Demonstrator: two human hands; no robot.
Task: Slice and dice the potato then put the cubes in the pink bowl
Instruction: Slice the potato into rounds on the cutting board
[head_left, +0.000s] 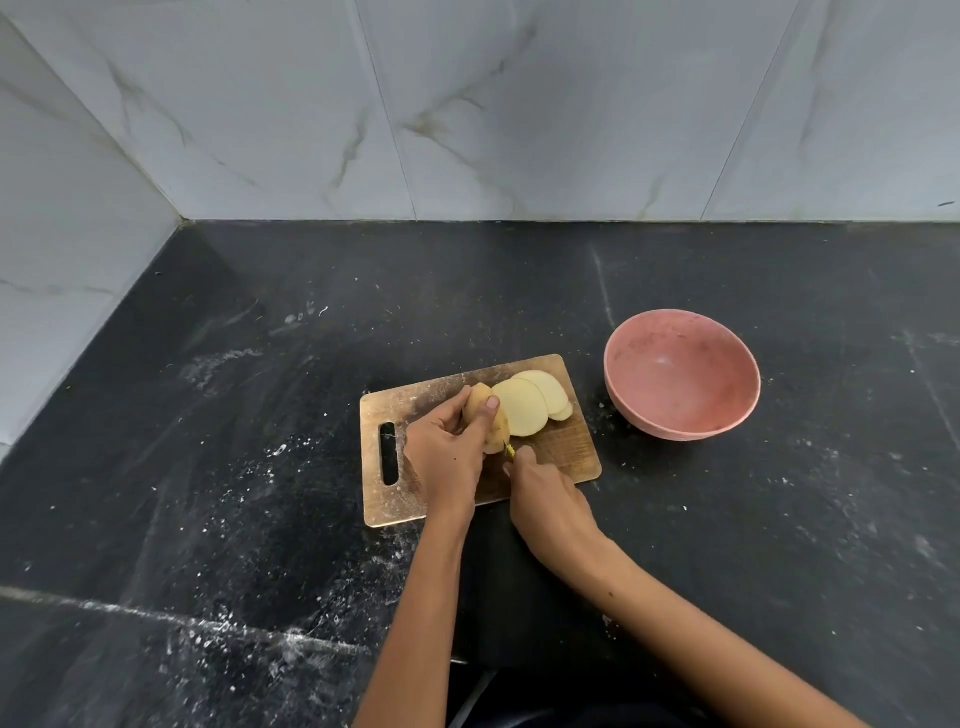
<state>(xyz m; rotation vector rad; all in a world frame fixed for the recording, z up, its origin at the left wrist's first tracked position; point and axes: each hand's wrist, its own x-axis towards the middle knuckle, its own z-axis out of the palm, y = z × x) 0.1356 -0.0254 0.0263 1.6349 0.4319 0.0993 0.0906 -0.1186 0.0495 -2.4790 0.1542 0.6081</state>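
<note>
On a small wooden cutting board (566, 447) my left hand (447, 457) grips the uncut remainder of the potato (480, 408), thumb on top. Three pale slices (524, 408) lie fanned out to its right. My right hand (545, 499) holds a knife (508, 449) with a yellow handle; only a short bit shows at the potato's near end, and the blade is mostly hidden. The pink bowl (680, 374) stands empty to the right of the board.
The board has a slot handle (388, 453) at its left end. It lies on a black stone counter (208, 467) dusted with white specks. Marble-tiled walls (467, 104) meet in a corner at the back left.
</note>
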